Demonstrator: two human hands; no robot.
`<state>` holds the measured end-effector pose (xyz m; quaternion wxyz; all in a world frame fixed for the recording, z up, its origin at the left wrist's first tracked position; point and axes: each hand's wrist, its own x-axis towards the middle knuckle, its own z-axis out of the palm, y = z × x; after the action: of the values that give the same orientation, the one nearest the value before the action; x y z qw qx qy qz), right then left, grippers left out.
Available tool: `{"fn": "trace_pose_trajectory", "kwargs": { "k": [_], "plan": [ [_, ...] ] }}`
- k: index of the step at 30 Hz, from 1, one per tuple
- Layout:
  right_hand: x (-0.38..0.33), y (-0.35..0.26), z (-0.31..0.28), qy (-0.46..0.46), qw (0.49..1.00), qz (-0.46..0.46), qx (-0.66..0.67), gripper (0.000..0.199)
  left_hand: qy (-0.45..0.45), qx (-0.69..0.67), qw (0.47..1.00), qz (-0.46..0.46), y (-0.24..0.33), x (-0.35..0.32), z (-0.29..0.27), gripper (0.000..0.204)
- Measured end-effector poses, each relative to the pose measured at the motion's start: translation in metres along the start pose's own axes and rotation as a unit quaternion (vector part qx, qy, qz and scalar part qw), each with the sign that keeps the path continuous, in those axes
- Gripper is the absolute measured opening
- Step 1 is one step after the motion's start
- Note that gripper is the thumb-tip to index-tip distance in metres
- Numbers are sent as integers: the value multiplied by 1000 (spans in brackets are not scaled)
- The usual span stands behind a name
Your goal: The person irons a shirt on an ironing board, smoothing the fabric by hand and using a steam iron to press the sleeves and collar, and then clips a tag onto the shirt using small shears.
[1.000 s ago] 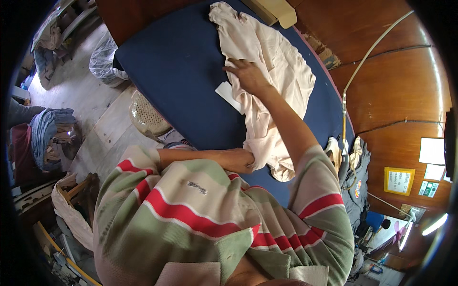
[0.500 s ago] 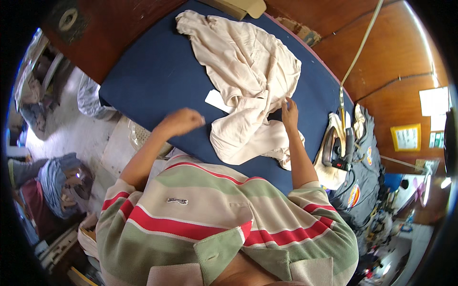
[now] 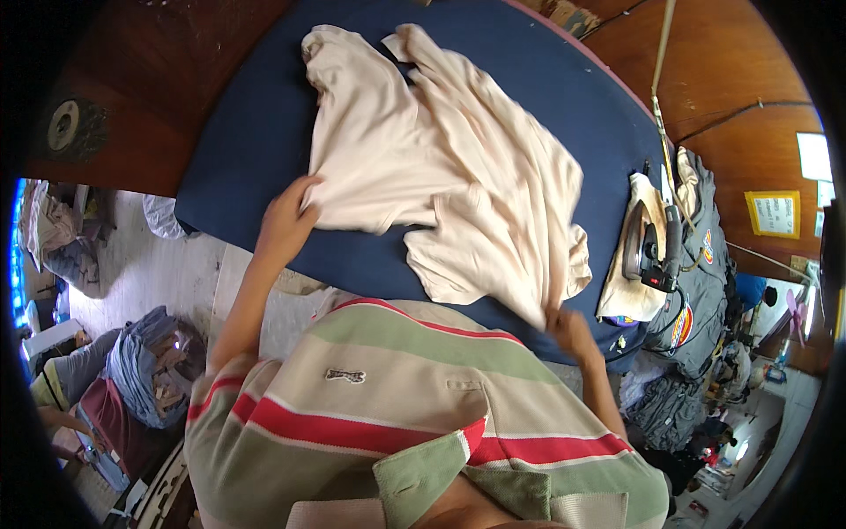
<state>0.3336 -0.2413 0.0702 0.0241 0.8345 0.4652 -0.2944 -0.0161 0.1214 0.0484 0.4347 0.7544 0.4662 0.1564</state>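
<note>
A pale cream shirt (image 3: 441, 167) lies spread and rumpled on a dark blue padded table (image 3: 546, 79). My left hand (image 3: 286, 216) grips the shirt's near left edge at the table's left side. My right hand (image 3: 571, 331) pinches the shirt's lower right corner close to the table's near edge. My striped green, cream and red shirt fills the lower part of the view and hides my forearms' lower ends.
An electric iron (image 3: 652, 242) rests on a cloth at the table's right end, its cord (image 3: 661, 79) running up. Dark folded garments (image 3: 705, 264) are piled to the right. Bundles of clothes (image 3: 145, 370) lie on the floor at left.
The shirt has been pulled open and spread wider across the table. My left hand moved onto its left edge and my right hand dropped to its lower right corner.
</note>
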Motion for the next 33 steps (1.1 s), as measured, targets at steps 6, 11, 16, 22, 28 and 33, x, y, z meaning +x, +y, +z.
{"fn": "trace_pose_trajectory", "kwargs": {
  "k": [6, 11, 16, 22, 28, 33],
  "plan": [
    [64, -80, -53, 107, 978, 67, 168, 29, 245, 107, 962, -53, -55, -26, -4, 54],
    [301, -151, -96, 281, 892, -204, 288, 57, 152, 279, 941, -116, -17, 86, 5, 63],
    [349, -224, -104, 62, 980, 30, 189, 48, 34, 165, 981, -94, -17, 124, 14, 44],
    [211, -150, -158, 251, 691, -282, 616, 29, 265, -431, 857, 96, -4, 51, -69, 25],
    [-11, -54, -227, 489, 620, -352, 502, 38, 465, -432, 695, 337, 85, -60, -141, 24],
    [-155, -24, -220, 530, 571, -324, 536, 39, 590, -154, 687, 395, 90, -159, -217, 30]
  ]
}}
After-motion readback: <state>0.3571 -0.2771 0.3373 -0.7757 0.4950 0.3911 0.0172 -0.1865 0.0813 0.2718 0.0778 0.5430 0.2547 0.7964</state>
